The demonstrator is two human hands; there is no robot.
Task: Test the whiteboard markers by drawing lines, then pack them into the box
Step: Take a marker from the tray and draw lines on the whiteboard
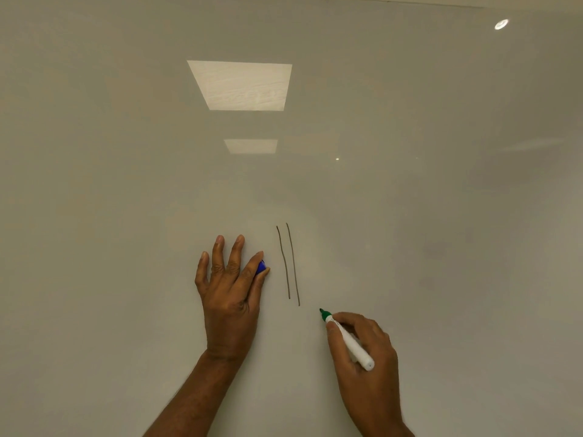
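Dim, warm and grey. Bright square ceiling-light glare (239,85) on shiny white board (94,184); maybe bent at edges.

L hand (232,294) flat, splayed; R hand (378,342) curled.

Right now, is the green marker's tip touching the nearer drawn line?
Apart. The head view shows bare whiteboard between the green marker's tip and the nearer line's lower end.

likely office or classroom, glossy whiteboard (126,190) fills view, square ceiling light panels (241,85) reflected in it, recessed spotlight (501,24) too
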